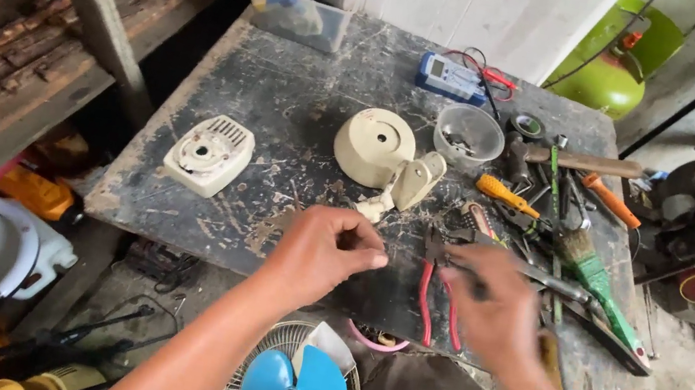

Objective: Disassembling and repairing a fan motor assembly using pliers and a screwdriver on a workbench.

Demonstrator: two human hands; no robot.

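Hovering right hand (494, 307) over red-handled pliers (436, 295), handles below fingers (459, 267)

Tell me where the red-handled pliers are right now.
In the head view, the red-handled pliers lie near the front edge of the dark scuffed worktable, right of centre, between the left hand and the blurred right hand.

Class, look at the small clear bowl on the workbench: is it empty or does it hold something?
Not empty: the clear bowl holds small dark pieces at its bottom; too small to identify.
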